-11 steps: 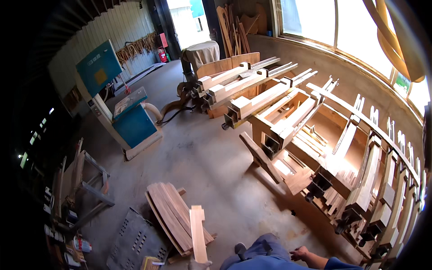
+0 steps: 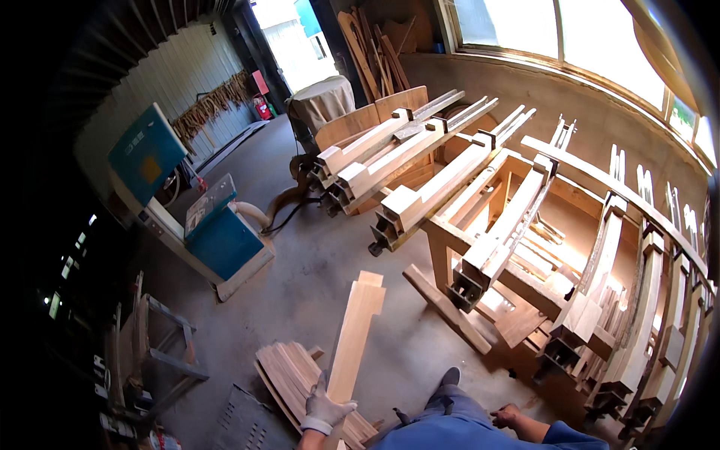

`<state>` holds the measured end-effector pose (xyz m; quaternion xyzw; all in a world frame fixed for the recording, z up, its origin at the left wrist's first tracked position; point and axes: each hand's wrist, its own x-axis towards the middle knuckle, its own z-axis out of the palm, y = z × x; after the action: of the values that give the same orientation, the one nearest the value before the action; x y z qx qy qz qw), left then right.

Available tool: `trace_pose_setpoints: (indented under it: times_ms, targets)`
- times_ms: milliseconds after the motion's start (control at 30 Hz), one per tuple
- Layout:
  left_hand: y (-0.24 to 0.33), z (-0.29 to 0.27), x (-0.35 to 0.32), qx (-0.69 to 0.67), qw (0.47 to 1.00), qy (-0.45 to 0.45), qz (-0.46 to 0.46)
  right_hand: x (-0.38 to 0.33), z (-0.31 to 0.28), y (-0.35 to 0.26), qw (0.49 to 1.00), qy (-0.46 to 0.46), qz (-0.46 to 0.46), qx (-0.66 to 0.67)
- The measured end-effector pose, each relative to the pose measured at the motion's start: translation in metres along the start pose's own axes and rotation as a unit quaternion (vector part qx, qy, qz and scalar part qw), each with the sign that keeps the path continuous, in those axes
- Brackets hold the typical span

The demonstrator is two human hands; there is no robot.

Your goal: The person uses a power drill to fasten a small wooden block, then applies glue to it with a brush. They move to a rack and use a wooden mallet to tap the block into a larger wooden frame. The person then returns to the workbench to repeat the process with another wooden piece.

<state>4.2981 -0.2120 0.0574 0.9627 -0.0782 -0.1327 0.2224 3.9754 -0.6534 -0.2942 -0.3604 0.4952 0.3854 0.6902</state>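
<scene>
My left hand (image 2: 327, 409), in a pale work glove, grips the lower end of a flat pale wooden board (image 2: 352, 334) with a notched, stepped far end. The board rises at a slant, pointing away from me and tilted slightly right. Just behind and below it lies a stack of curved wooden slats (image 2: 289, 371), partly hidden by the glove and the board. My right hand (image 2: 510, 416) hangs low beside my leg. Its fingers are loosely curled, and I see nothing in them.
Clamps holding wooden beams (image 2: 442, 187) line the right side on a wooden frame, under windows. A plank (image 2: 446, 307) leans by the frame. Left stand a teal floor machine (image 2: 225, 244) with a hose and a grey metal stand (image 2: 172, 337). A perforated grey plate (image 2: 251, 424) lies near the slats.
My left hand has come up into view with the board, which is now higher, nearer and farther right. My view has shifted, and a shoe shows farther forward. My right hand stays low.
</scene>
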Motion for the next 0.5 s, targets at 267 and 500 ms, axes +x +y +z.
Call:
trace_pose_setpoints:
  times_ms: [267, 500]
  targets:
    - [0.159, -0.085, 0.152, 0.170, 0.975, -0.046, 0.135, 0.024, 0.009, -0.081, 0.981, 0.089, -0.117, 0.128]
    - [0.260, -0.121, 0.309, 0.285, 0.888, -0.001, 0.362, 0.114, -0.045, -0.023, 0.849, 0.020, -0.016, 0.527]
